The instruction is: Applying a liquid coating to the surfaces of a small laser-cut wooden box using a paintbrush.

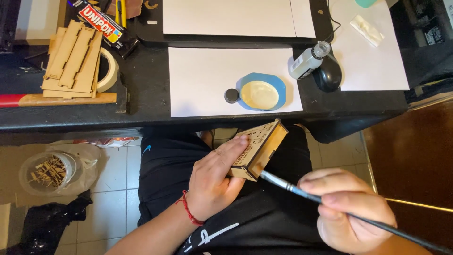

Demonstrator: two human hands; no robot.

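Your left hand [214, 182] clamps the wooden box [258, 148] mid-frame, tilted so your right hand's [351, 212] gripped brush [302, 192] reaches its side.

The small box [258, 149] is thin pale wood, matt, with darker brown edges. More flat pieces of the same wood [71, 59] lie far left. The brush [330, 205] has a shiny metal band and a smooth dark handle. The sheets [203, 80] on the desk are plain white paper, matt. The little dish [281, 89] looks like smooth blue plastic with glossy cream stuff in it. The desk [146, 75] is dark and matt. The near left floor tiles [113, 189] look smooth. The shorts [165, 165] are soft black cloth.
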